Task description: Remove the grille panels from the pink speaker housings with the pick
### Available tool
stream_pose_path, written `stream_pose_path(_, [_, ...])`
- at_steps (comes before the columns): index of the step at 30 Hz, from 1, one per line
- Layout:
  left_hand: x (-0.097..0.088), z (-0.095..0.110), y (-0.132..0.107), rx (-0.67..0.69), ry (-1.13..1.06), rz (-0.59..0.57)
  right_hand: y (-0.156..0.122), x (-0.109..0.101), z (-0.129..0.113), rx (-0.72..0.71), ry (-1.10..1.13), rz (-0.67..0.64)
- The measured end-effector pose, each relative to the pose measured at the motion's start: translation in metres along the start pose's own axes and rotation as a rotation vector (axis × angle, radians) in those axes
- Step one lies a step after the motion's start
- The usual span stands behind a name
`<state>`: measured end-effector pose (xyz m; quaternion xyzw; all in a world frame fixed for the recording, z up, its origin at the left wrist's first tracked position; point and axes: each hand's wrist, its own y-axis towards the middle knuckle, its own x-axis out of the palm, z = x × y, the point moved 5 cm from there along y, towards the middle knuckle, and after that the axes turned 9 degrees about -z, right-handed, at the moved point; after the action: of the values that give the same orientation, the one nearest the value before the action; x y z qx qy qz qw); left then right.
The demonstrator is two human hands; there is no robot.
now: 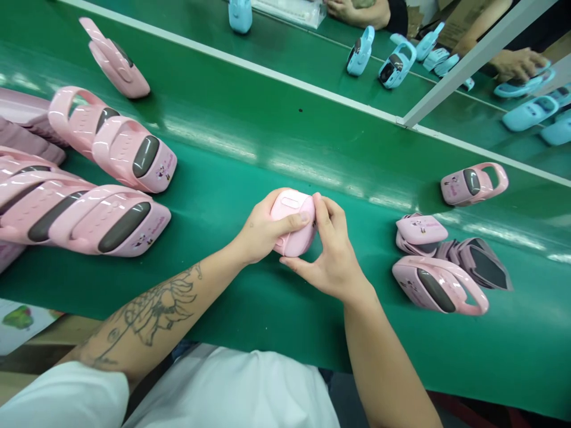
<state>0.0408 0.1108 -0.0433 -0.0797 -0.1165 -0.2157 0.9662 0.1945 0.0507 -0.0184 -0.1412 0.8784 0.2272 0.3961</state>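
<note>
My left hand (267,229) and my right hand (328,249) grip a small pink plastic case (292,223) from both sides at the middle of the belt, with fingers and thumbs pressed on its rim. Several similar pink cases with loop handles and dark oval windows lie to the left, the nearest being (109,223). More lie to the right, including one (439,285) near a small stack of mauve shells (479,264). None of these touches my hands.
The green conveyor belt (267,309) runs diagonally, bounded by a white rail (267,75). Beyond it, a second belt carries light-blue cases (397,66). A co-worker's hand (517,62) rests on a blue case, and another person's hand (343,9) sits at the top edge.
</note>
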Motion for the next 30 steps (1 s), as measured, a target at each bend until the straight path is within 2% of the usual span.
stream_pose_path(3, [0.003, -0.004, -0.001, -0.020, -0.074, 0.022, 0.000, 0.002, 0.001, 0.008, 0.027, 0.003])
stream_pose_path(8, [0.006, -0.005, -0.003, -0.005, -0.051, 0.081, 0.001, 0.003, 0.005, 0.050, 0.079, -0.029])
stream_pose_path(15, [0.006, -0.003, -0.004, -0.077, -0.081, 0.087, 0.001, 0.001, 0.012, 0.094, 0.148, -0.097])
stream_pose_path(25, [0.012, -0.004, -0.006, -0.072, -0.184, 0.101, 0.001, 0.004, 0.007, 0.056, 0.115, -0.022])
stream_pose_path(30, [0.009, -0.005, -0.005, -0.025, -0.137, 0.088, 0.002, 0.001, 0.007, 0.021, 0.113, -0.009])
